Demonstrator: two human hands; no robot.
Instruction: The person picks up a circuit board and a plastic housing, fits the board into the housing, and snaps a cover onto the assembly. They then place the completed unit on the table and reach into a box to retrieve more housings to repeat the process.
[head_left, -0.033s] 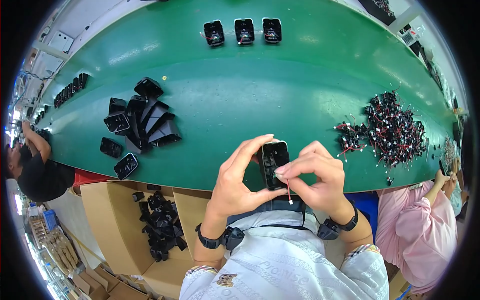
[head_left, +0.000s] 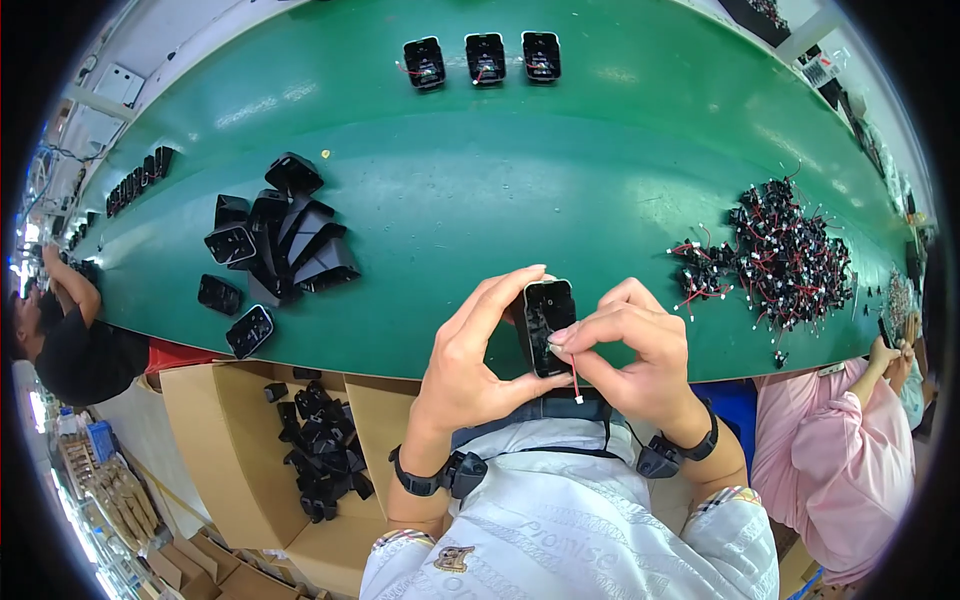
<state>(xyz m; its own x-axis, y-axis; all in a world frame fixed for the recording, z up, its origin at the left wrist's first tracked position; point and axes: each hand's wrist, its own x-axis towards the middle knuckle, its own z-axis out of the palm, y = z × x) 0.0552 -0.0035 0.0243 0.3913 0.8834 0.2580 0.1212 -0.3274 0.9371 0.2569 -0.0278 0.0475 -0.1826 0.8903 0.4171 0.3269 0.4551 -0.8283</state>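
Observation:
Near the table's front edge, my left hand point(head_left: 465, 365) is wrapped round a black plastic housing point(head_left: 549, 300), its open side facing up and its rim light-coloured. Thumb and fingertips of my right hand point(head_left: 635, 345) pinch a small wired part at the lower inside of that housing. A red and dark wire with a white connector point(head_left: 578, 399) hangs from the pinch toward me. My fingertips hide most of the small part, so whether it is seated cannot be seen.
Left on the green table point(head_left: 450, 190) lies a heap of black housings point(head_left: 290, 240). Three housings with wires point(head_left: 485, 60) stand at the far side. A pile of small wired parts point(head_left: 790, 250) is at right. Below, a cardboard box point(head_left: 235, 440) holds black pieces. People sit at both sides.

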